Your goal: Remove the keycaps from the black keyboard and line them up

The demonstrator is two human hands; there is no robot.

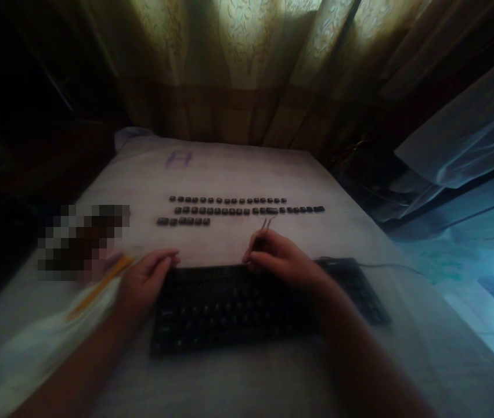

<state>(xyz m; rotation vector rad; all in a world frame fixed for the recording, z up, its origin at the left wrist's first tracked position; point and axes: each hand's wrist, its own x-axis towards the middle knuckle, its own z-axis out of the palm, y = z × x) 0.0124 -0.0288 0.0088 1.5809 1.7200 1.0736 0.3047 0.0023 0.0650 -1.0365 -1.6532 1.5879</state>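
At the far left, a pale, blurred sheet [42, 351] spreads over the table, and a slim yellow stick [100, 289] lies slantwise just above it. Next comes the left hand [146, 276], at the far left corner of a black keyboard [238, 319]; its fingers are bent and bunched, thumb close in beside them, but whether they pinch anything I can't tell.

The keyboard lies flat across the near part of the white table cover [238, 171], its keys blurred in the dim light. Beyond it, black keycaps stand in three lines: a short front row [190, 221] kept to the left, a back row [227, 201] starting a little further right, and a middle row [231, 212] stretching furthest right, wider caps among it. A purple mark [179, 158] sits on the cover behind them.

Now the right hand [279, 255], over the keyboard's far edge: thumb and fingers close around thin tweezers [264, 224], the two prongs pointing away, tips slightly apart, just short of the middle row in this view. Its forearm crosses the keyboard's right part. Further right, a thin cable [386, 266] trails off across the cover, and white fabric [468, 128] hangs beyond the table.
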